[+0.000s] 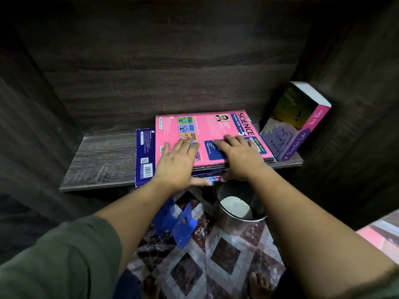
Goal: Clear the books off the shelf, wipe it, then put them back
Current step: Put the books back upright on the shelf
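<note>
**2 hands on a stack of books at the front of a dark wooden shelf**

A person looks down into a dark wood-grain shelf (103, 160). A flat stack of books sits right of the middle of the shelf, its near edge overhanging the front lip. On top lies a pink science workbook (207, 130), back cover up. A dark blue book (145, 156) lies lower in the stack, sticking out to the left. Further right, a thick purple paperback (298, 124) leans against the side wall, just beside the stack.

The left hand (179, 162) lies flat on the pink cover, fingers straight and spread, its thumb along the stack's front edge. The right hand (239, 160) rests on the cover too, fingers laid over the top, thumb tucked under the near edge, pinching the stack.

Whether the stack is coming off or going back cannot be told from this view. Either way, the covers look slick, so the books may slide apart. A sound approach is to square the stack first, hook both thumbs beneath it, keep the palms pressing down, and move it level.

Below the shelf stand a metal bucket (237, 203) and a blue plastic object (179, 223) on a patterned floor mat (216, 255).
</note>
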A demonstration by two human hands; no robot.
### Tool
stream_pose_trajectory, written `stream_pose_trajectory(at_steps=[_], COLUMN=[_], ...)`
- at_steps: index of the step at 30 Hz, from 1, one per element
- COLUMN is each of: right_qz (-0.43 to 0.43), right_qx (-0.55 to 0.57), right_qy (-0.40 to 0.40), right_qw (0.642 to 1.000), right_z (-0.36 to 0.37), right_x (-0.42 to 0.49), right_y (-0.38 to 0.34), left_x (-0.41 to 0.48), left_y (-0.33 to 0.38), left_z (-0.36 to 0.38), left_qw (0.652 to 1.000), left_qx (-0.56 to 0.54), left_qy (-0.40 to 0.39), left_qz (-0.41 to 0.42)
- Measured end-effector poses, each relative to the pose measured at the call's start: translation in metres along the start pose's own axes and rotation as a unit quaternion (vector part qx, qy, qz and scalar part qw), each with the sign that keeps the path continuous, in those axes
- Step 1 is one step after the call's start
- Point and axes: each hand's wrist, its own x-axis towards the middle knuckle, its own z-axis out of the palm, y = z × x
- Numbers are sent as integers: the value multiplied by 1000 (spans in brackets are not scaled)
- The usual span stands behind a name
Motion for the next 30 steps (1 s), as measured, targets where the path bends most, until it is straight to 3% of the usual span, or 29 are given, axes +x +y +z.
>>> stream_pose_trajectory(at_steps=[3,6,11,17,21,25,27,28,30], right_qz=[100,163,169,104,28,39,95,93,16], right_qx=[-20,33,14,39,195,400,460,455,353], right_qy=[-39,-98,-98,-95,-20,179,181,156,65], right_qw=[994,981,981,989,980,898,864,872,933], right_z=[-10,-12,-19,-28,-44,-40,-33,-27,-14], right_x=[-2,-8,-9,-10,-12,-3,0,1,-1], right_y=[10,20,11,7,4,-27,-45,-54,-68], left_x=[2,1,-3,-4,-4,-16,-24,-29,-41], left_y=[-5,-12,-10,-11,-1,-21,-42,-53,-75], left_z=[-7,-11,-17,-11,-16,-26,-38,-44,-54], left_qw=[999,998,997,985,984,982,969,959,933], left_qx=[-44,-35,50,118,98,47,19,-9,-80], left_qy=[-19,-33,-36,111,144,185,244,274,331], left_qz=[24,32,36,67,48,-1,-43,-69,-117])
